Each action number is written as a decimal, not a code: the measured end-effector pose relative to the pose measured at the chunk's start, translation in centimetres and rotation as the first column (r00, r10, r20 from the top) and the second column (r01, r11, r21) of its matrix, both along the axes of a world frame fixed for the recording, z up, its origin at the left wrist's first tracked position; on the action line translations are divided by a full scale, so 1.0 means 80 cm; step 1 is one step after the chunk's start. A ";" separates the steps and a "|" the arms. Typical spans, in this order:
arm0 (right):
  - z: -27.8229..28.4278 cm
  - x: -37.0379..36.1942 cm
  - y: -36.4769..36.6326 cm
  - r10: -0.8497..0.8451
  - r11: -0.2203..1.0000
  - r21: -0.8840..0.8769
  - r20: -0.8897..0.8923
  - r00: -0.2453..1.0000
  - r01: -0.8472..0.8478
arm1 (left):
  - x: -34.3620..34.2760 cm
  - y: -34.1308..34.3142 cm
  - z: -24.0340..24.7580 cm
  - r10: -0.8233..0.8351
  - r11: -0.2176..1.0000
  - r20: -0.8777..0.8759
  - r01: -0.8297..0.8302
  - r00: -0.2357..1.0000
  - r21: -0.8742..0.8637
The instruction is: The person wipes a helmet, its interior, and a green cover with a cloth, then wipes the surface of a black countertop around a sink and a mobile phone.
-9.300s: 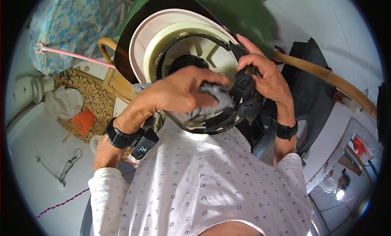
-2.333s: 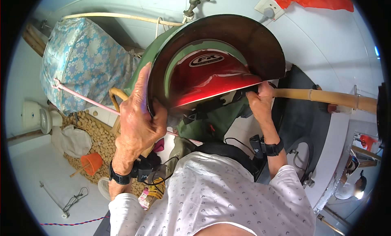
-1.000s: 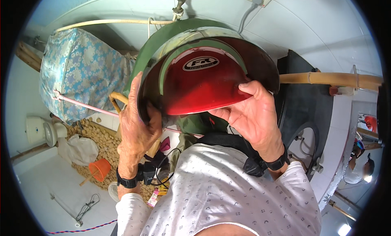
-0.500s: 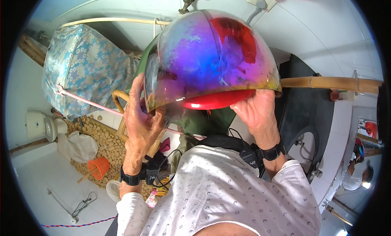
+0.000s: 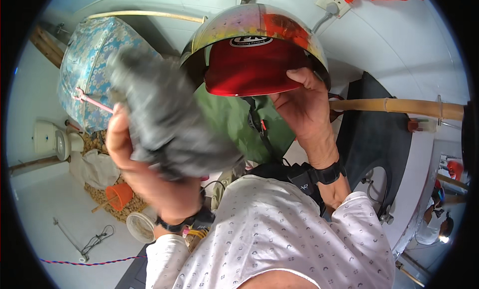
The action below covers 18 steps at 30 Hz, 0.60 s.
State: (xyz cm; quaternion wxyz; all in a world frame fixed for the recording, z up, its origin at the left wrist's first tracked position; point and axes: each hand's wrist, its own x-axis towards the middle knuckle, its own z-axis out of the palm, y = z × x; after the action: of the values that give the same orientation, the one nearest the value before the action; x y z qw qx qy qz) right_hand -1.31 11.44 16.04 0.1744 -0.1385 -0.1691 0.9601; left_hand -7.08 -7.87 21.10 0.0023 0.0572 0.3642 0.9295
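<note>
A helmet with a glossy red shell and a shiny, multicoloured visor is held up in front of me, tilted so that the visor faces away at the top. My right hand grips its right side, with the thumb on the red shell. A dark chin strap hangs below the shell. To the left, my left hand is blurred by motion and holds a crumpled grey cloth, also smeared, apart from the helmet.
Green fabric lies behind the helmet. A bamboo pole runs right, above a black curved panel. At left are a blue flowered cover, an orange scoop, a white bucket and a small toilet.
My left hand has left the helmet's left side and now holds a grey cloth. The helmet has moved up and tipped, showing more red shell and the strap.
</note>
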 end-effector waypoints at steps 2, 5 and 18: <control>0.003 -0.002 -0.010 -0.002 1.000 0.006 0.074 0.997 0.001 | -0.003 0.013 -0.025 -0.197 0.681 -0.655 -0.379 0.729 -0.627; -0.006 0.001 -0.013 0.001 1.000 -0.011 0.100 0.995 0.001 | -0.003 0.046 -0.054 -0.563 0.531 -0.651 -0.381 0.509 -0.757; -0.043 0.025 -0.029 -0.075 0.988 -0.140 -0.098 0.992 0.060 | -0.092 0.072 -0.083 -0.638 0.231 -0.419 -0.359 0.646 -0.904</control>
State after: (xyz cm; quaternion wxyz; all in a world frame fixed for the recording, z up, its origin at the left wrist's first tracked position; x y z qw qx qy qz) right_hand 0.68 9.14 12.58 0.2055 -0.1063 -0.0888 0.9688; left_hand -14.45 -2.12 14.50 -0.0153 0.4537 0.8074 0.3770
